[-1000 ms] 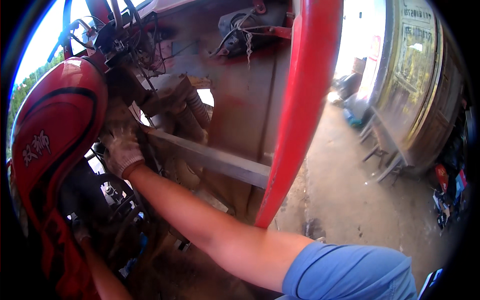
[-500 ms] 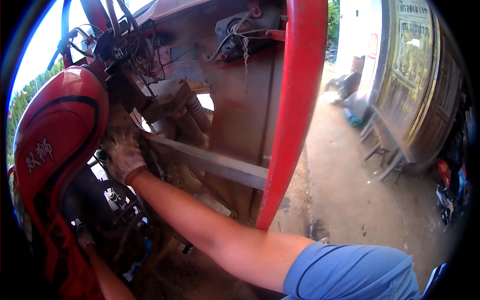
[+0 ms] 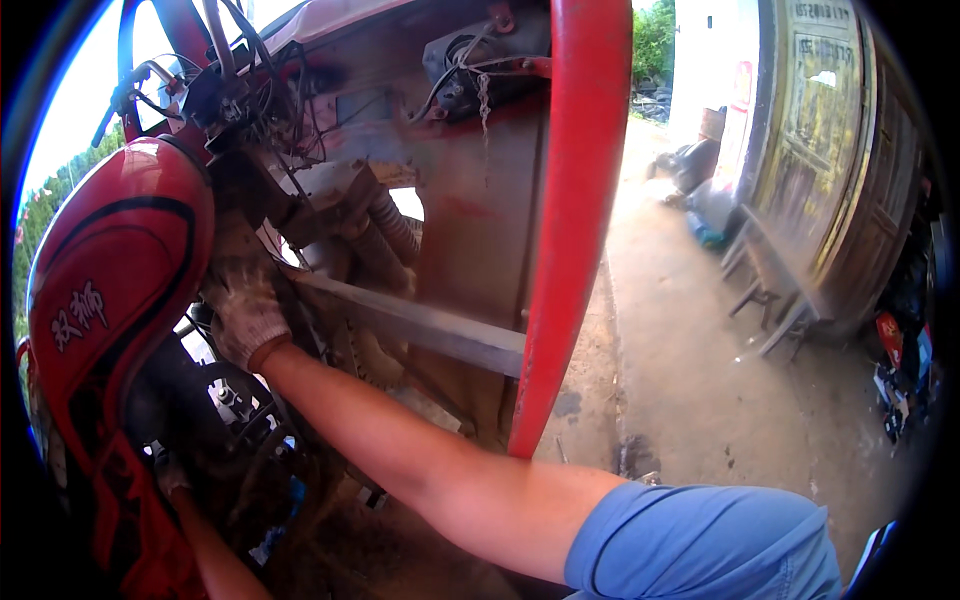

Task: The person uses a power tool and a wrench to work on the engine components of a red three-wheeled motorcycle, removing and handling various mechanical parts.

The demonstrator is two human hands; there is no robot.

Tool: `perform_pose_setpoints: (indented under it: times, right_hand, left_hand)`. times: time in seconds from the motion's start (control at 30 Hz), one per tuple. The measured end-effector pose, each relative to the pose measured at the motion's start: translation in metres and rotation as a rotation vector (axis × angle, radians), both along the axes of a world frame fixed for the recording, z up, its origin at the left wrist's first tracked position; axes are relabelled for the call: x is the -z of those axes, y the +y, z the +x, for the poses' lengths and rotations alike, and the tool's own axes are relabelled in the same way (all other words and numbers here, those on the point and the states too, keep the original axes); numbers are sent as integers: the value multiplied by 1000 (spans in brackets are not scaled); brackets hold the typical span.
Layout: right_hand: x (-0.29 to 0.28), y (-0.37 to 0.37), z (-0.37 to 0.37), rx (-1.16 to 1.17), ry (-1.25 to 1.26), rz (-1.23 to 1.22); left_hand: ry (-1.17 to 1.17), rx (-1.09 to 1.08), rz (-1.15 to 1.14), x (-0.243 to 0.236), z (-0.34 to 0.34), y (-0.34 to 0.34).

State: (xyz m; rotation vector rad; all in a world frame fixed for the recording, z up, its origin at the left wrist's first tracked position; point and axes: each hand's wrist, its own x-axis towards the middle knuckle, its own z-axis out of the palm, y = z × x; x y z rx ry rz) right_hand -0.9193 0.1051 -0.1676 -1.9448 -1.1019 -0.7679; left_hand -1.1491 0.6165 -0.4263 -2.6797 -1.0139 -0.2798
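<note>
My right hand [image 3: 246, 316], in a dirty whitish knit glove, reaches in behind the red fuel tank [image 3: 120, 240] of a motor tricycle. It is against dark frame parts below the steering column, and its fingertips are lost in shadow, so what they touch is hidden. Lower down, my left hand [image 3: 172, 472], gloved too, is in the dark beside the engine [image 3: 232, 395], mostly covered by the tank's lower red trim. What it holds does not show. A grey metal crossbar [image 3: 420, 325] runs rightward from near my right hand to a red upright post [image 3: 575, 230].
Loose cables [image 3: 290, 120] hang below the handlebar [image 3: 150, 75]. Behind the crossbar are a coil spring [image 3: 392, 225] and a brown metal panel [image 3: 480, 230]. On the right, a wooden bench [image 3: 770, 280] stands by worn wooden doors [image 3: 825, 130] on a concrete floor [image 3: 690, 400].
The view has shifted slightly, so the red post sits a little further left. Both hands stay in nearly the same places against the vehicle.
</note>
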Motion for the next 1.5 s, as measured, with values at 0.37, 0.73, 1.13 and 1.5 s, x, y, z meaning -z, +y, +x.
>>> perform_pose_setpoints:
  times: [0.37,0.73,1.13,1.5]
  right_hand:
    - [0,-4,-4,38,-24,50]
    - [0,2,1,3,95,-78]
    - [-2,7,21,309,-222,20]
    - [6,9,3,231,-231,54]
  left_hand:
    - [54,-55,27,-12,-5,-26]
    - [86,-66,80,-17,-18,-36]
    - [-61,-66,-12,-47,0,-103]
    - [-609,-309,-461,-124,-11,-243]
